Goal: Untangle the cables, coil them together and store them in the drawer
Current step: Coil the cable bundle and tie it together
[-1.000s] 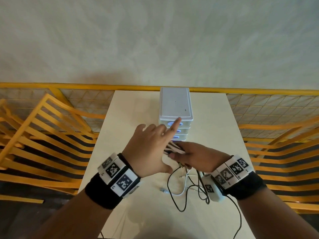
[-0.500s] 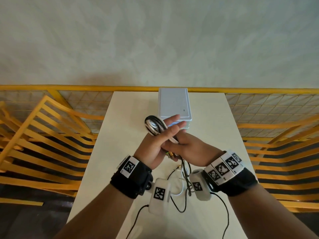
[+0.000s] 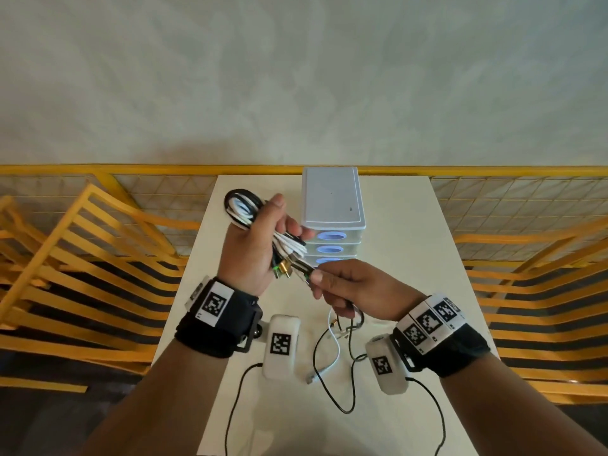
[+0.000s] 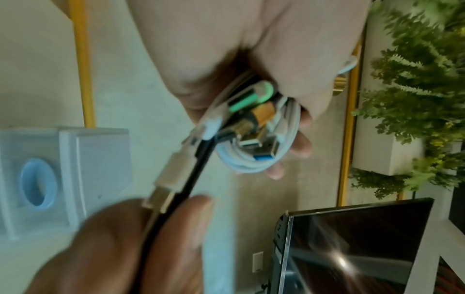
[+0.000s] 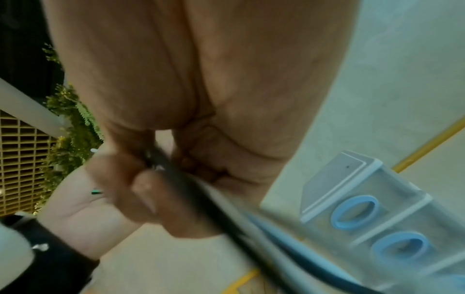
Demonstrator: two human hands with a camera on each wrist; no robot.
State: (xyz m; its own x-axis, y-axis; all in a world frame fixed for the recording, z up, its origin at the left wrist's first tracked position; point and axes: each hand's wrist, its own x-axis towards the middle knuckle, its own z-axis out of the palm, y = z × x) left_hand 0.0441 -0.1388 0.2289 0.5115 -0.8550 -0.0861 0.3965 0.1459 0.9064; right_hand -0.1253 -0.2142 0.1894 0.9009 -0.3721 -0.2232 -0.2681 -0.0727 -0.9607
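seemingly hands (image 3: 348, 287) hide cables' (image 3: 289, 248) middle

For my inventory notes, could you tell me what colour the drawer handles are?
Light blue oval handles on the drawer unit; right wrist view shows them best.

left hand (image 3: 255, 245): raised, palm toward camera, fingers curled round cable coil (image 3: 245, 209) | right hand (image 3: 355, 287): lower, just beside left wrist, thumb and fingers pinching black cable end (image 4: 193, 169) | both forearms reach forward, wristbands on
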